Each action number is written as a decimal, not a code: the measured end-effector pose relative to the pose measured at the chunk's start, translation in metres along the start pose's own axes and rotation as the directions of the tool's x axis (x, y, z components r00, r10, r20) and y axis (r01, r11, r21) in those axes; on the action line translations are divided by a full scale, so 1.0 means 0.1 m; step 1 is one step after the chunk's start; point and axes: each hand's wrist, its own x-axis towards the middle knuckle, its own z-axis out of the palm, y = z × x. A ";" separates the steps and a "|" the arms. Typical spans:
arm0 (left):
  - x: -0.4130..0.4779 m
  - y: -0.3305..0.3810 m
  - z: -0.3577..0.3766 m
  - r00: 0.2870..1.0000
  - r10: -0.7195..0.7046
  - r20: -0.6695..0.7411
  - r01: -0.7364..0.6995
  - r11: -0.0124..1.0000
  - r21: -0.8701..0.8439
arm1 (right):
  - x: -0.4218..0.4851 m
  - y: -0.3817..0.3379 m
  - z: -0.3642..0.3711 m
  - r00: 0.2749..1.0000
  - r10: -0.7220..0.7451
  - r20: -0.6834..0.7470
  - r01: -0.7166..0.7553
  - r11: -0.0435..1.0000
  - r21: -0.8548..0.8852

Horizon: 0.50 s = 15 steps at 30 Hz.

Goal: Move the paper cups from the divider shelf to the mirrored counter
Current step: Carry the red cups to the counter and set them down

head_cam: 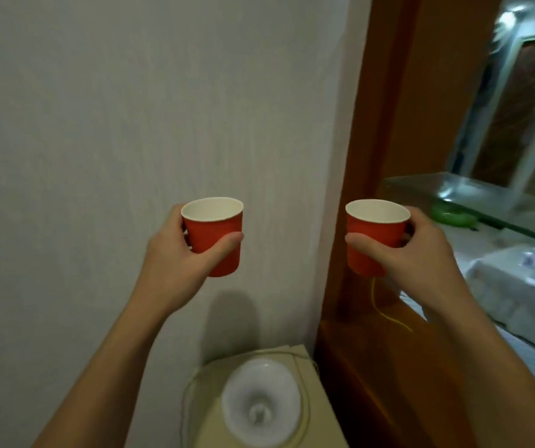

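I hold two red paper cups with white insides, both upright and empty, at chest height. My left hand grips the left cup in front of a pale wall. My right hand grips the right cup in front of a brown wooden frame. Behind and to the right of that cup lies a glass shelf with a mirror above it.
A beige water dispenser with a white funnel top stands low in the corner below my hands. The wooden frame runs up between the wall and the mirror. A green object lies under the glass shelf. A yellow cord hangs beneath the right cup.
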 end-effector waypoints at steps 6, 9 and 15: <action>-1.00 0.07 -0.73 0.970 -0.122 -0.213 0.159 0.972 0.170 | -0.47 -0.10 0.53 0.965 -0.071 0.253 0.035 0.989 0.146; -1.48 0.19 -1.09 0.935 -0.155 -0.319 0.234 0.946 0.224 | -0.76 -0.24 0.80 0.931 -0.111 0.347 0.039 0.977 0.208; -2.38 0.46 -1.71 0.830 -0.170 -0.532 0.360 0.891 0.276 | -1.39 -0.62 1.33 0.836 -0.225 0.500 0.054 0.941 0.333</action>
